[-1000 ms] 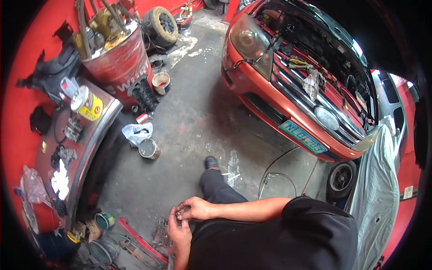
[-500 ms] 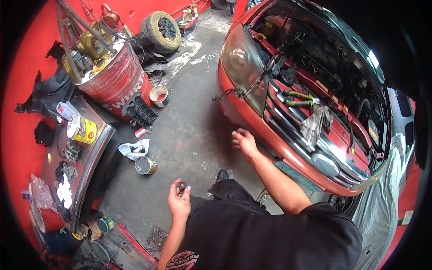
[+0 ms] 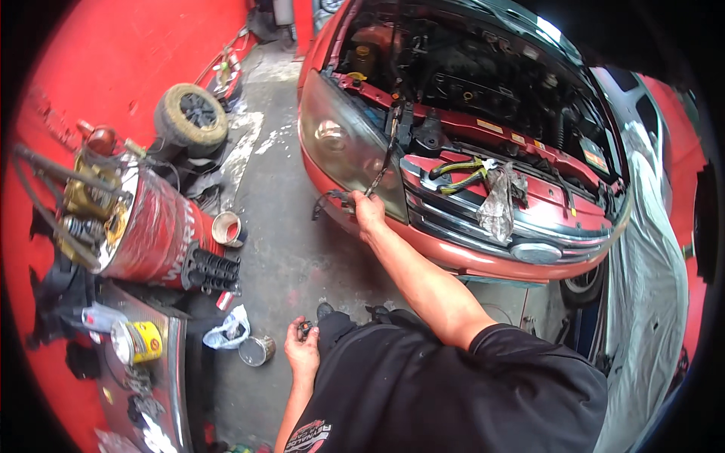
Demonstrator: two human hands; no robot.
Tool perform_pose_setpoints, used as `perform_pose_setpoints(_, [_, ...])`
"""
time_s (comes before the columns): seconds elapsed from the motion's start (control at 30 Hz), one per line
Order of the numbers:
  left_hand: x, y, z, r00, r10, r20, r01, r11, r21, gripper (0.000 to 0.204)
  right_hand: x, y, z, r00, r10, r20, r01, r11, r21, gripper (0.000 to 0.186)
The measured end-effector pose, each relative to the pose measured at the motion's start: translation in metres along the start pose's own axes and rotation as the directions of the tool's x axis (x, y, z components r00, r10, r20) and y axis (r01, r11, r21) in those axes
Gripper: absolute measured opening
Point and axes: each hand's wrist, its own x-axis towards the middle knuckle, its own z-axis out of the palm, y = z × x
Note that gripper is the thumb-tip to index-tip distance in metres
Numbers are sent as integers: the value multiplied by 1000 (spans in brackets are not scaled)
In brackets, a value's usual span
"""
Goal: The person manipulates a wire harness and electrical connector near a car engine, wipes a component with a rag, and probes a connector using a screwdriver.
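Observation:
My right hand (image 3: 368,214) is closed on a dark wiring harness (image 3: 385,162) that runs out of the engine bay over the headlight. Its loose end with connectors dangles beside my fingers, in front of the bumper. Down by my thigh, my left hand (image 3: 302,346) grips a small black part (image 3: 304,329), which looks like a plastic connector; my fingers cover some of it. The clouded headlight (image 3: 340,143) of the red car is right behind the harness. Pliers with yellow-green and black handles (image 3: 458,176) and a crumpled grey rag (image 3: 498,204) lie on the car's front panel.
The engine bay (image 3: 468,83) stands uncovered. To the left are a red drum (image 3: 155,226), a wheel (image 3: 191,117), a white bucket (image 3: 229,229), a tin can (image 3: 257,351) and a plastic bag (image 3: 226,328) on the floor. A yellow can (image 3: 137,342) rests on a panel.
My right hand has reached forward to the hanging harness and taken hold of it. The view has swung to the right. My left hand still holds the small black part.

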Motion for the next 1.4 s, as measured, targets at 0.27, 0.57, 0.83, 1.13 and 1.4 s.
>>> perform_pose_setpoints(0.27, [88,23,-31,989,18,148,-28,997,70,37,-59,-162,-90,935,-228,273,88,892,443,19])
perform_pose_setpoints(0.57, [108,63,48,955,47,293,-101,980,172,37,-17,-246,-270,964,-263,43,238,922,306,22])
perform_pose_setpoints(0.83, [92,84,187,947,78,312,-128,981,144,39,33,-255,-329,994,-104,18,74,804,591,31])
perform_pose_setpoints(1.13, [38,148,293,936,147,321,-219,955,200,41,42,-221,-351,996,-23,83,-2,956,293,25])
perform_pose_setpoints(1.4, [64,221,294,934,209,289,-215,977,-12,41,7,-242,-348,910,-339,-239,199,862,-465,54])
